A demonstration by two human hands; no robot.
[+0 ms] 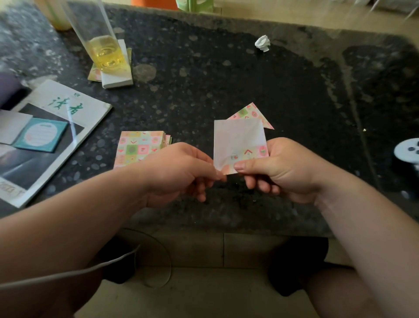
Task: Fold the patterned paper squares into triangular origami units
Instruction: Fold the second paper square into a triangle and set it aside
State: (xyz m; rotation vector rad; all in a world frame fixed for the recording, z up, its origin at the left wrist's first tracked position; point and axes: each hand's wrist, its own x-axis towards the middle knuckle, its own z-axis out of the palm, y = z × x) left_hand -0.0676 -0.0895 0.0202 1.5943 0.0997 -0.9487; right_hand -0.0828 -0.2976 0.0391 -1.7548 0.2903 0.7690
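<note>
Here, both hands above dark speckled stone tabletop (226, 75), left hand (181, 168) and right hand (281, 168) fingers pinching white-backed patterned paper square (238, 140) at bottom edge, patterned paper stack (138, 147) left of it, folded patterned triangle (251, 113) just behind.

dark speckled stone table (226, 68): fills the upper half of the view; surface polished. pale streaked glare: right part of the table. beige tiled floor (192, 286): below the table's near edge, grout lines visible. paler floor (306, 16): beyond the table's far edge, brightly lit. orange object (154, 2): beyond the far edge, cropped.
</note>
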